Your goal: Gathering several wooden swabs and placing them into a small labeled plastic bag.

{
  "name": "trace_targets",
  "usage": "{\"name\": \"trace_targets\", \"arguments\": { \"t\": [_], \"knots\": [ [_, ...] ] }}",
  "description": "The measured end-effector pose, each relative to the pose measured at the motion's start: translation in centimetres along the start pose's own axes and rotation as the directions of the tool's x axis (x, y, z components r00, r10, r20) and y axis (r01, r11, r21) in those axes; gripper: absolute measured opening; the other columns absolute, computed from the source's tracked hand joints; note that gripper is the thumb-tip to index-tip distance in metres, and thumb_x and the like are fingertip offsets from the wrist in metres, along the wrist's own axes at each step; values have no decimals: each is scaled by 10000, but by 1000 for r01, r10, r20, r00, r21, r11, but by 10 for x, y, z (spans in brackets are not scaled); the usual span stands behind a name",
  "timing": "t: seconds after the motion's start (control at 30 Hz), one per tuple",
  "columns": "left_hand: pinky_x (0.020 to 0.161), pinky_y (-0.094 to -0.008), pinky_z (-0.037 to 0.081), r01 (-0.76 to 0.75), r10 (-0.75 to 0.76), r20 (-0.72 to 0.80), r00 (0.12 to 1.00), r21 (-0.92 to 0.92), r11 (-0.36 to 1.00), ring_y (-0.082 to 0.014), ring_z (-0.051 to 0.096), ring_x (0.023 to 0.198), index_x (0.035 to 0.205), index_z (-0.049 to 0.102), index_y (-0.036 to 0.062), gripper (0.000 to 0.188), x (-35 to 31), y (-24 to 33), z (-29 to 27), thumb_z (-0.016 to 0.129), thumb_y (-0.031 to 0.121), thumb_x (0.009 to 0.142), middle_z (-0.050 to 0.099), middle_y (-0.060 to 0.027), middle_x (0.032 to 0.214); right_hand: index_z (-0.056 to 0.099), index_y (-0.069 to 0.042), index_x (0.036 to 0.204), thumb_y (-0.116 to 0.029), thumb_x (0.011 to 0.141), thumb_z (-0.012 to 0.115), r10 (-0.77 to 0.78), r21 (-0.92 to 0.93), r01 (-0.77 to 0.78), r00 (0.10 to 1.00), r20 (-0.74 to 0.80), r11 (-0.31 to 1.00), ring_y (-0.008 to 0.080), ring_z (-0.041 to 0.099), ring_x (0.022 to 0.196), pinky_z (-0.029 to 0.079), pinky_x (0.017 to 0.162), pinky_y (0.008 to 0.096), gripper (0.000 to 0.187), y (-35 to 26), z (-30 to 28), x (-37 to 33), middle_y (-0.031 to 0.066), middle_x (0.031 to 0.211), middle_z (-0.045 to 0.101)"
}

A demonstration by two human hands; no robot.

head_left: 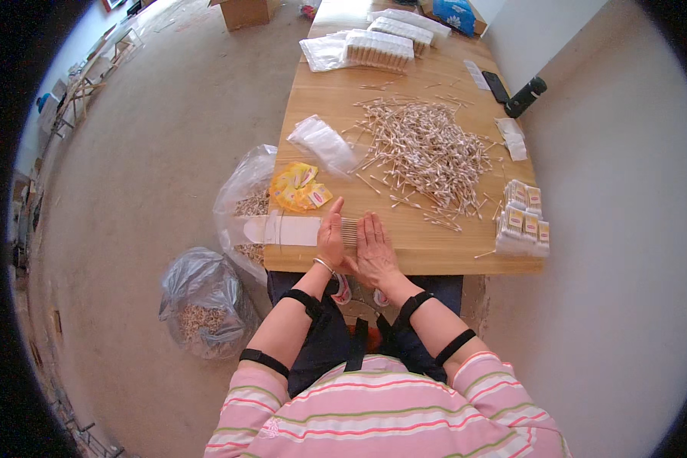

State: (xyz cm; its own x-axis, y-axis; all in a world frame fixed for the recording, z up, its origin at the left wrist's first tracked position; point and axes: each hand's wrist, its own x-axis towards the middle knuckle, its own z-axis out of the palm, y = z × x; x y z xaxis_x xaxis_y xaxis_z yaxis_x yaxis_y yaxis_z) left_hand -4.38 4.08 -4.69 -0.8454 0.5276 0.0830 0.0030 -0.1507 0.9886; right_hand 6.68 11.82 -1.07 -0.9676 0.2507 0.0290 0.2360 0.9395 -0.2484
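Note:
Near the front edge of the wooden table, a row of cotton swabs lies between my two hands. My left hand stands on its edge against the row's left side, its fingers straight. Flat on the right side of the row rests my right hand, fingers stretched out and palm down. A white flat bag extends left from my left hand past the table's edge. Yellow printed cards lie just beyond it, with a stack of clear bags farther back. A large heap of loose cotton swabs covers the table's middle.
Filled swab packs stand at the right edge. More swab bundles sit at the far end. A dark bottle and a phone lie by the wall. Bags of swabs stand left of the table.

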Motion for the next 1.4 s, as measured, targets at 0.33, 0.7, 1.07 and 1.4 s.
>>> {"name": "trace_targets", "arguments": {
  "t": [0.33,0.7,1.07,1.4],
  "knots": [
    [935,-413,352,-342,152,319,936,710,616,-343,478,1025,1250,526,66,437,-59,43,-21,590,203,840,525,-170,1072,155,90,1400,-450,788,577,17,26,-18,999,32,999,354,102,1398,85,1143,438,919,2,-8,-2,254,1480,132],
    [901,-426,312,-381,46,411,910,789,482,-307,460,977,1322,460,127,526,-76,52,-19,595,278,837,505,-118,1006,192,50,1406,-261,859,445,-10,-204,-2,998,-58,979,342,155,1391,116,1141,429,678,3,11,0,213,1488,166],
    [925,-435,301,-377,29,415,909,792,481,-326,454,1018,1319,439,105,527,-74,51,-18,574,309,852,512,-130,1069,129,70,1414,-300,743,565,-24,-121,20,999,-33,992,360,78,1403,84,1148,426,882,5,8,-2,238,1487,118],
    [919,-430,300,-366,-31,432,902,798,479,-325,459,1018,1348,404,99,573,-72,54,-18,571,333,852,515,-140,1088,116,66,1419,-315,765,553,-27,-186,19,999,-41,982,351,77,1406,82,1149,419,873,7,12,-1,232,1494,110]
  ]
}}
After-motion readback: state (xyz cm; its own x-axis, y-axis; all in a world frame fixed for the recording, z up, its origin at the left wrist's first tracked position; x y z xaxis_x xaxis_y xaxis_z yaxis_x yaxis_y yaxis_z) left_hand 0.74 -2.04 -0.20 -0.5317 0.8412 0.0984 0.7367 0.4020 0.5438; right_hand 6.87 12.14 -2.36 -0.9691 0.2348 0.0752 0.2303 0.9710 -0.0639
